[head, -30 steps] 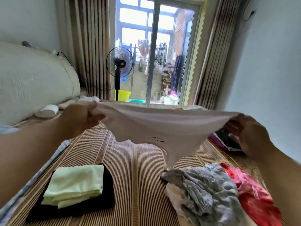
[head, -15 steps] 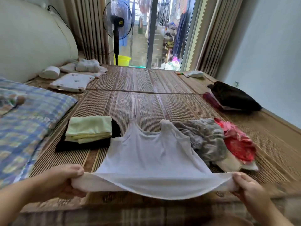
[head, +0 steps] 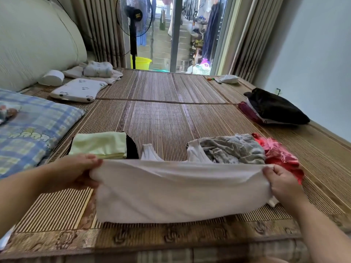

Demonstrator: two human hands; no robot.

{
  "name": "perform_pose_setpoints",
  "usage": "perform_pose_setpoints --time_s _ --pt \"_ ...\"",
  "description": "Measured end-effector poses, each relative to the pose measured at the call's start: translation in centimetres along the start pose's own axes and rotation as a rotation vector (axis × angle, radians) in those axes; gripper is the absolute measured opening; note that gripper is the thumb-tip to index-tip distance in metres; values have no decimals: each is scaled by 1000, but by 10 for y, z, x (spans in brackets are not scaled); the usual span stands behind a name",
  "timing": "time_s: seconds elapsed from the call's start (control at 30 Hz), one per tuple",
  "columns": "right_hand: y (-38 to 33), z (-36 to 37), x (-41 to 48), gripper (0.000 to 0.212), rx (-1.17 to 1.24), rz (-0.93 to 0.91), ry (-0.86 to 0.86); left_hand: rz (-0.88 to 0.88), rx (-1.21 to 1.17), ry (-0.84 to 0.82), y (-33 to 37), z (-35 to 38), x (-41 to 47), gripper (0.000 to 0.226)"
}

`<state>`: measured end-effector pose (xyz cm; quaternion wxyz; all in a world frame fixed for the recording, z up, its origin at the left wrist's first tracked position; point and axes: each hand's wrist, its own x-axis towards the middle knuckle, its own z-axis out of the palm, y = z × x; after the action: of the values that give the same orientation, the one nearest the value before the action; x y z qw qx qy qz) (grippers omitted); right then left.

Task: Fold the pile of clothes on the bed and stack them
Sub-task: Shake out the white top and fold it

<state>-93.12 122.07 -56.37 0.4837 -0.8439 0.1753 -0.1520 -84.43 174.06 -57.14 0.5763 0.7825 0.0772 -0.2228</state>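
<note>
My fingers (head: pixel 89 161) pinch the white tank top (head: pixel 180 192), left hand (head: pixel 74 173) on one side, right hand (head: pixel 283 184) on the other. I hold its hem up and its straps lie on the bed mat (head: pixel 171 120). Just left, a folded green cloth (head: pixel 98 144) sits on a black cloth (head: pixel 132 148). Just right is the grey and red pile (head: pixel 231 149).

Striped bamboo mat (head: pixel 163 126) covers the bed — curtains (head: pixel 98 29) flank a bright glass door (head: pixel 176 33), fan (head: pixel 133 15) beside.
</note>
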Motion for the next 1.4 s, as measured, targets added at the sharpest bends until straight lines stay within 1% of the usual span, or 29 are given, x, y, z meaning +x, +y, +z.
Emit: perform_pose_setpoints --time_s 0.07,0.1,0.23,0.3,0.37,0.43,0.47,0.53,0.57,0.6,0.67,0.73,0.77,0.8,0.83,0.87,0.9,0.97,1.0,1.03,1.07,1.13,1.17,1.27,1.33,1.4 --pt "-13 10 32 27 -7 -39 17 36 -52 127 19 -1 26 23" --pt "-19 17 51 27 -18 -59 34 49 -69 173 28 -2 41 19" --pt "-41 53 126 23 -136 -129 110 92 -63 331 59 -5 96 21" --pt "-43 76 162 24 -186 -107 117 92 -69 386 69 0 124 21" --pt "-35 99 189 25 -267 -47 103 63 -39 413 71 12 147 18" --pt "-23 119 200 27 -366 29 74 41 96 444 64 27 162 18" --pt "-16 125 201 29 -412 58 53 62 248 468 56 34 165 22" --pt "-2 131 193 31 -513 52 0 185 578 508 40 47 157 33" --pt "3 132 185 31 -572 13 -25 274 663 492 32 53 147 31" --pt "7 131 173 30 -621 -44 -51 355 698 421 23 59 136 25" --pt "13 127 141 28 -662 -222 -72 469 790 190 3 67 109 23" --pt "18 118 101 20 -656 -423 -54 529 976 -32 -17 73 84 16" --pt "23 111 80 17 -660 -513 -51 571 1081 -96 -26 75 73 26" --pt "28 104 62 17 -678 -576 -61 625 1178 -105 -36 75 68 38" --pt "36 98 46 17 -695 -570 -78 648 1238 -58 -43 76 64 44" --pt "43 92 33 18 -699 -488 -84 665 1249 39 -51 77 61 48" --pt "49 89 25 24 -685 -350 -69 592 1206 116 -55 77 58 50" --pt "57 84 16 46 -607 -39 -75 441 1073 258 -64 77 55 51" --pt "59 83 17 48 -550 42 -119 388 1007 305 -68 76 56 50" --pt "59 82 18 42 -491 76 -170 341 950 344 -71 75 56 47" --pt "57 81 19 29 -433 73 -210 314 893 378 -70 75 56 42" --pt "52 78 19 3 -351 30 -187 311 781 388 -65 78 52 28" --pt "51 76 20 9 -303 13 -146 320 743 370 -64 78 52 23" --pt "50 74 21 20 -126 -18 -47 356 678 377 -57 81 47 24" --pt "49 76 23 19 -15 -10 -67 370 644 401 -53 81 47 17" --pt "51 79 23 18 29 -25 -84 348 624 407 -48 82 46 15"
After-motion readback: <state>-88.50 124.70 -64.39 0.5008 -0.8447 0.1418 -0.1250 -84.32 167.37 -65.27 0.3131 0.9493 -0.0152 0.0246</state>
